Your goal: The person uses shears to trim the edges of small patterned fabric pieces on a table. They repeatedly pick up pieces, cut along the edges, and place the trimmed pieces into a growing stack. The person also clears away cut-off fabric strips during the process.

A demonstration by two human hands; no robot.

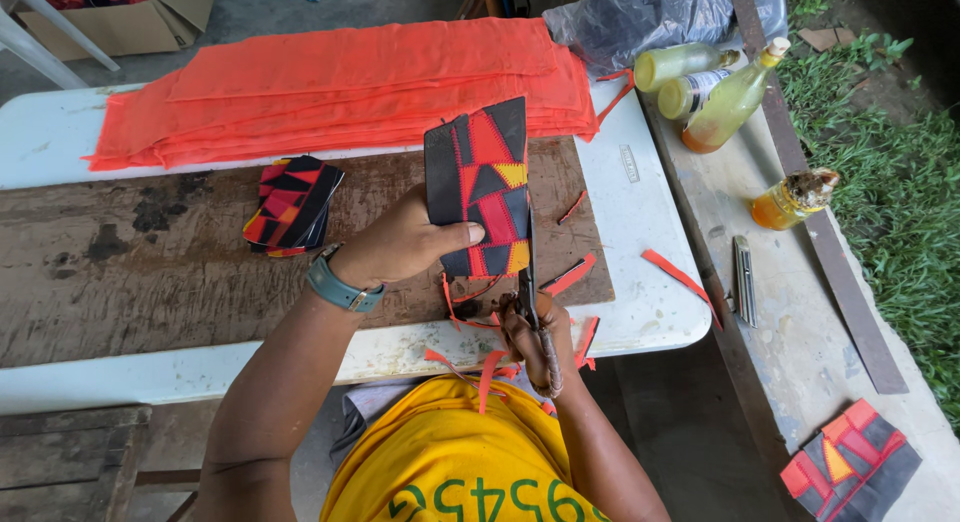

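Left grip [400, 247] pinching patchwork piece [485, 187] upright. Right grip [535, 342] closed on scissors [530, 272] at its edge. Orange scraps [570, 277] on table [640, 212].

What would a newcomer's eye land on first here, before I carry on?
First, the patchwork piece of red, black and yellow at centre, held upright by the left hand while the right hand works scissors along its right edge. Behind it, the stack of orange fabric spreads across the white table.

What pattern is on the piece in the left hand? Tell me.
Patchwork piece: red, black and yellow geometric shapes; head view.
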